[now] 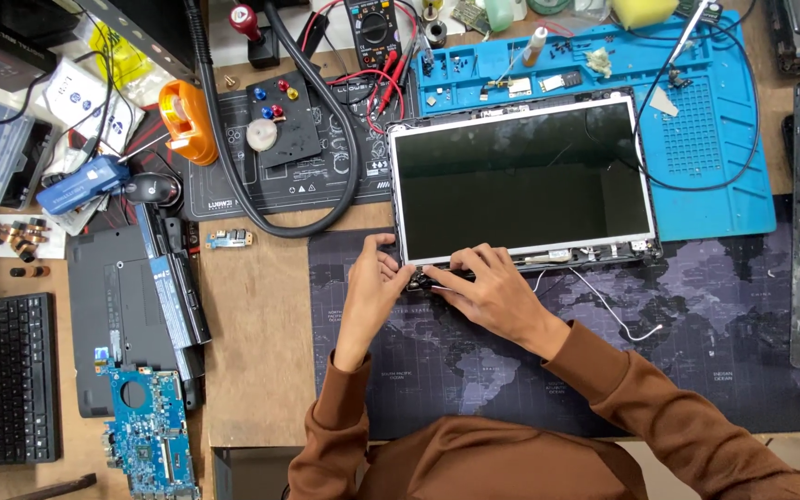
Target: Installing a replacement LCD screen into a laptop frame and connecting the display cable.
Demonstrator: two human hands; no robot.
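A bare laptop screen panel [522, 181] with a dark glass face and silver rim lies flat in its lid on the desk. My left hand [374, 282] rests at the panel's near left corner, fingertips touching the hinge area. Beside it, my right hand [488, 287] lies along the near edge with its fingers spread and pressing on the dark strip under the panel. Neither hand grips anything that I can make out. A thin white cable [618, 315] trails from the near edge onto the dark map-printed desk mat [715, 306].
A blue repair mat [706, 120] with screws and small parts lies behind the panel. A black hose [261, 194] loops over a dark work mat. Left: laptop base [113, 315], battery, blue circuit board [150, 435], keyboard [13, 375], mouse, orange tape dispenser [187, 120]. A multimeter [377, 28] stands at the back.
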